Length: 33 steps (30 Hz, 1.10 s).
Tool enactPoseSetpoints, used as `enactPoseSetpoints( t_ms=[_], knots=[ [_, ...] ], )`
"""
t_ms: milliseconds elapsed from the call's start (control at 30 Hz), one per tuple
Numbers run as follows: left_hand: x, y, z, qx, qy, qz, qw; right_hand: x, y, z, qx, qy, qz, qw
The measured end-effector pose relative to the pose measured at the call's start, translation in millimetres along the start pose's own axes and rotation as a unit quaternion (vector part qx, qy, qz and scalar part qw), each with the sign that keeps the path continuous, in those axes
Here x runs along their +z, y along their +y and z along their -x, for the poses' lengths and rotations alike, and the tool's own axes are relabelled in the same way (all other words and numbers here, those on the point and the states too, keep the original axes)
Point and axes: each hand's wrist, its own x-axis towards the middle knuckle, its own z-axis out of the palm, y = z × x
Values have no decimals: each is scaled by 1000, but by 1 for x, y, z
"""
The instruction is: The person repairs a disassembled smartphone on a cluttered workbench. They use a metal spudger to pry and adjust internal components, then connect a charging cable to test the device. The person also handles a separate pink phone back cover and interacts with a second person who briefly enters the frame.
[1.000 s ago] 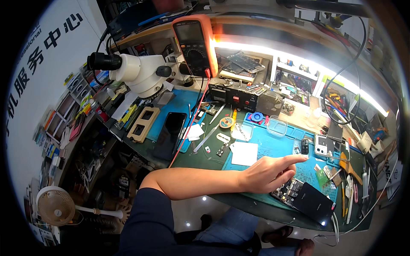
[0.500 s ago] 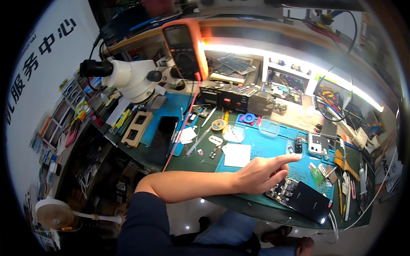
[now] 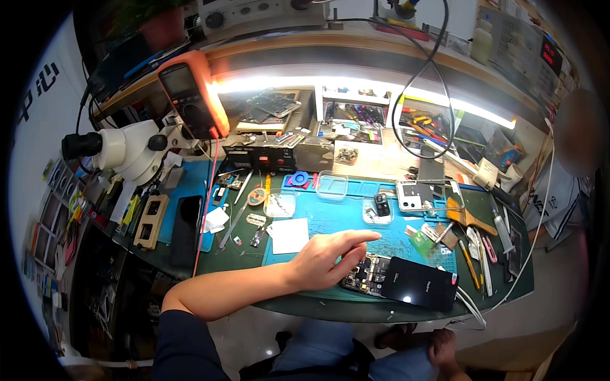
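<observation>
My left hand [image 3: 330, 259] reaches in over the near side of the blue work mat, index finger stretched out to the right and thumb apart below it. Nothing shows in its grasp. Beside and below the fingers lies an opened phone with its circuit board [image 3: 367, 274] bare. A black panel [image 3: 419, 284] covers its right part and reflects a bright spot. Beyond the fingertip sits a small clear box [image 3: 378, 219] with a black camera-like part [image 3: 382, 204]. Low down, away from the bench, my right hand [image 3: 443, 346] rests by my knee with fingers curled, holding nothing visible.
A white paper pad [image 3: 290, 236], clear tray [image 3: 279, 204] and phone frame [image 3: 429, 195] lie on the mat. A brush [image 3: 470, 217] and pens are right. The microscope [image 3: 127, 149] and orange multimeter [image 3: 194, 95] stand left, its red lead [image 3: 207, 209] crossing the bench. A person [image 3: 559, 197] is at far right.
The view has turned to the right, so the bench shifts left in the picture. My left hand keeps its pointing shape beside the opened phone. More of my right hand shows.
</observation>
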Motion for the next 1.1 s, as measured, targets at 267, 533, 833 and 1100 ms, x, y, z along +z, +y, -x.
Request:
enactPoseSetpoints(
  t_ms=[267,533,833,1100],
  knots=[
    [1,-1,1,5,3,7,1000,-7,-4,-5,-47,-17,92,995],
    [1,-2,0,0,-3,6,1000,0,1,1,-18,-24,69,997],
    [0,-2,1,-4,-3,2,1000,2,0,1,4,-15,25,1000],
    [1,-3,1,-10,-6,10,1000,5,5,7,-14,-21,61,998]
  ],
)
